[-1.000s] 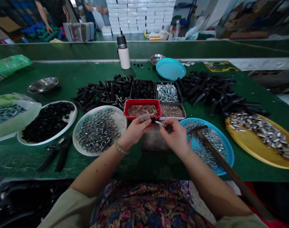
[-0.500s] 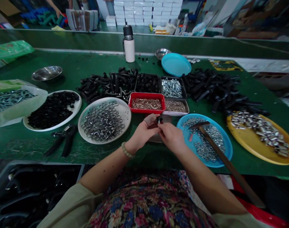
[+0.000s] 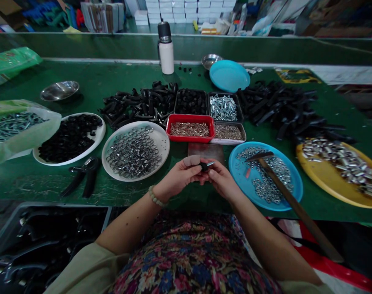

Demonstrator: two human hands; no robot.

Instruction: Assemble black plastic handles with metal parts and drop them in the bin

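My left hand [image 3: 180,176] and my right hand [image 3: 222,179] meet in front of me over the near edge of the green table [image 3: 112,85]. Both pinch a small black part with a silver bolt [image 3: 206,165] sticking out of it to the right. A metal block [image 3: 206,152] lies on the table just beyond my fingers. Past it stand a red tray of coppery pins [image 3: 189,128] and a white plate of metal rings [image 3: 135,149] to the left.
A hammer [image 3: 284,190] lies across a blue plate of small nuts [image 3: 265,175]. A yellow plate [image 3: 339,173] holds metal sleeves. Black pliers [image 3: 82,175], a white plate of black parts [image 3: 69,136], piles of black handles [image 3: 284,108], a bottle [image 3: 166,48] and a bin [image 3: 36,241] surround me.
My hands have drawn back toward my body with the part and bolt. The bolt, hidden half a second ago, shows again at the right of my fingers. My view has tilted down slightly.
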